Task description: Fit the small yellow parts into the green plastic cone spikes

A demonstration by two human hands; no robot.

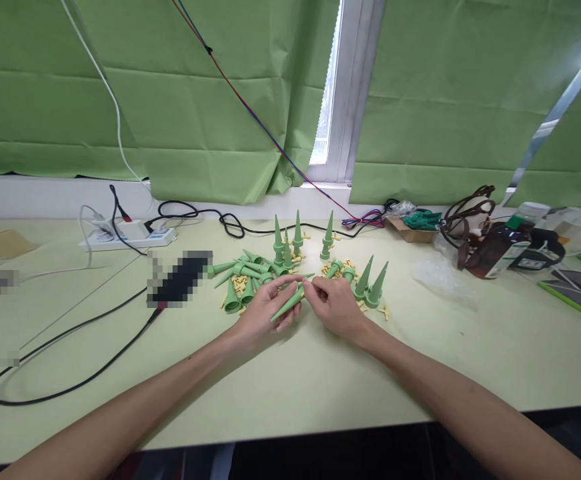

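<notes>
My left hand (270,308) is closed around a green plastic spike (287,305), its pointed tip slanting down to the left. At the spike's wide end, the fingers of my right hand (337,307) are pinched together. Whatever they grip there is hidden or too small to make out. Behind my left hand lies a pile of green cones and spikes (231,300), mixed with small yellow T-shaped pieces (240,285). Several spikes stand upright on the table, among them one (328,237) at the back and a pair (377,287) right of my right hand.
A power strip (163,238) with cables lies at the back left, near a blurred dark device (183,279). Toward the right are a cardboard box (410,231), a brown bottle (495,250), clear plastic wrap (443,280) and a green-edged tablet (577,293). Green curtains (210,100) hang behind.
</notes>
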